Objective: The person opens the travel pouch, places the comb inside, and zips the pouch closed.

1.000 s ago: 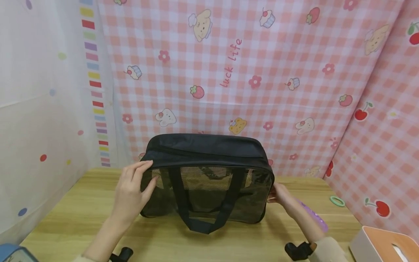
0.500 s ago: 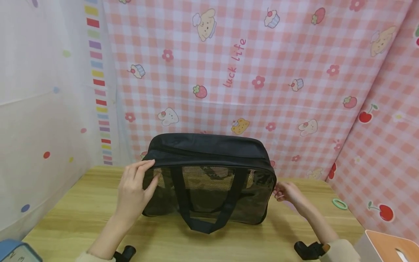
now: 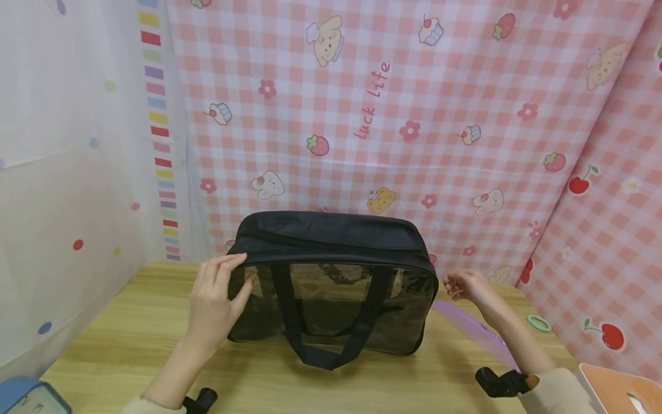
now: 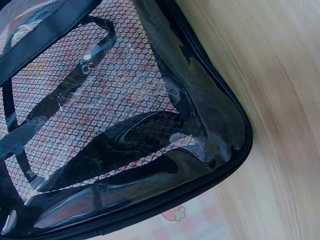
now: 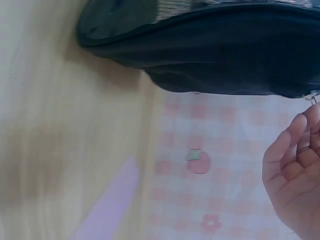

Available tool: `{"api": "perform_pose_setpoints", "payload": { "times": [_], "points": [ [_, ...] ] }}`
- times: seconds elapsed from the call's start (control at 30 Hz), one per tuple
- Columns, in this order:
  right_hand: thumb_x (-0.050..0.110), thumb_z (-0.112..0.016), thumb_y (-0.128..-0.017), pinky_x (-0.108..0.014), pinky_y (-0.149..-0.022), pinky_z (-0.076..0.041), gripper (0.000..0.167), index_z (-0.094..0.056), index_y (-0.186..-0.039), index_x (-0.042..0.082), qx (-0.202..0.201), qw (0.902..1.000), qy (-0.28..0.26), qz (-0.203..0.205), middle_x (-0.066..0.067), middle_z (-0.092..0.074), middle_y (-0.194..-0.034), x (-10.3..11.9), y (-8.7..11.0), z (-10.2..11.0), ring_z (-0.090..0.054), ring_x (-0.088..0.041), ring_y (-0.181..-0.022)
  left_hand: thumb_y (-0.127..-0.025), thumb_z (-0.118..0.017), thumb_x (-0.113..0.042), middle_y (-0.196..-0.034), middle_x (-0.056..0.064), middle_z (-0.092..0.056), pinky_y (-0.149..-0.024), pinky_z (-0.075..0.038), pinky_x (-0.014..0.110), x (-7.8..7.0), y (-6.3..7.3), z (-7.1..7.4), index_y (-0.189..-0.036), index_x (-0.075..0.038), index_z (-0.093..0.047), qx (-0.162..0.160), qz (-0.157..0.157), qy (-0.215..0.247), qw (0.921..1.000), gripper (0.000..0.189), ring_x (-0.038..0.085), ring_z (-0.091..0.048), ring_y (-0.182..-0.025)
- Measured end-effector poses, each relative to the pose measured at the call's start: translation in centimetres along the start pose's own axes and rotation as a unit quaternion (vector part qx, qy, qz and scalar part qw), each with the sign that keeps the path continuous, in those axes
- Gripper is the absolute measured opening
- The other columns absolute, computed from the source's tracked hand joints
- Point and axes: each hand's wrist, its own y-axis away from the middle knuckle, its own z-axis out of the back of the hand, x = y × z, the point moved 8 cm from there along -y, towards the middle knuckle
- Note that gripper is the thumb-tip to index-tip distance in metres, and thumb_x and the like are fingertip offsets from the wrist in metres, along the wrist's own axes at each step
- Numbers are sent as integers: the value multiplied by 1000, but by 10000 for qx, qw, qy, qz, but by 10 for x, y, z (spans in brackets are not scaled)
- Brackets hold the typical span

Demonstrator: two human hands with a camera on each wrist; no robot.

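A black bag (image 3: 331, 276) with see-through front, mesh inside and a drooping strap handle (image 3: 326, 359) stands upright on the wooden table. At its upper left corner my left hand (image 3: 214, 296) holds on, fingers over the top edge and thumb against the front; the left wrist view shows the bag's clear panel (image 4: 220, 115) but not that hand. Beside the bag's right end, my right hand (image 3: 468, 287) has bent fingers. In the right wrist view, a small metal zipper pull (image 5: 312, 98) runs from the bag's edge to the fingertips (image 5: 312, 112).
A flat purple translucent piece (image 3: 473, 328) lies under the right forearm. Farther right is a green ring (image 3: 539, 323). An orange-topped box (image 3: 618, 382) stands at the front right corner, a blue-framed clock (image 3: 36, 397) at the front left. Patterned cloth (image 3: 331, 115) hangs behind.
My right hand has moved up and outward from the bag's right end, uncovering more of the purple piece. The left hand stays on the bag's corner. The head view has shifted slightly.
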Motion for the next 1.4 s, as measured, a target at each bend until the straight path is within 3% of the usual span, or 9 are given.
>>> {"api": "perform_pose_setpoints", "payload": {
  "times": [0.23,0.57,0.83,1.07,1.4],
  "points": [
    [15,-34,-96,-23,-61,-46,29,-58,-83,8,-152,9998,142,9,10,-55,-66,25,1,6,-52,-4,-62,-94,-47,-35,-98,21,-58,-71,-39,33,0,1,0,-106,5,-58,-101,-70,-14,9999,43,33,-51,-84],
    [12,-34,-95,-22,-58,-45,29,-58,-80,8,-205,9996,194,92,11,-55,-64,34,1,8,-50,-4,-58,-94,-47,-36,-97,20,-58,-71,-38,32,-1,0,0,-105,4,-59,-153,-95,25,9998,44,33,-52,-83],
    [13,-35,-95,-23,-59,-46,27,-56,-85,-2,-406,9974,218,546,11,-55,-66,48,2,10,-52,-3,-61,-93,-49,-35,-98,20,-58,-70,-38,32,1,1,-1,-106,4,-59,-177,-19,62,9998,42,32,-51,-83],
    [15,-35,-96,-23,-60,-45,31,-59,-84,0,-607,9955,376,615,11,-55,-63,55,3,10,-51,-5,-60,-92,-50,-31,-96,21,-57,-68,-38,33,2,4,-2,-104,5,-59,-278,42,32,9996,39,33,-50,-80],
    [17,-36,-97,-24,-62,-46,34,-59,-93,-9,-840,9912,456,920,12,-56,-64,70,2,6,-50,-4,-61,-86,-54,-24,-96,22,-57,-69,-38,34,6,6,-5,-103,5,-58,-428,140,23,9990,34,34,-49,-80]
  ]
}}
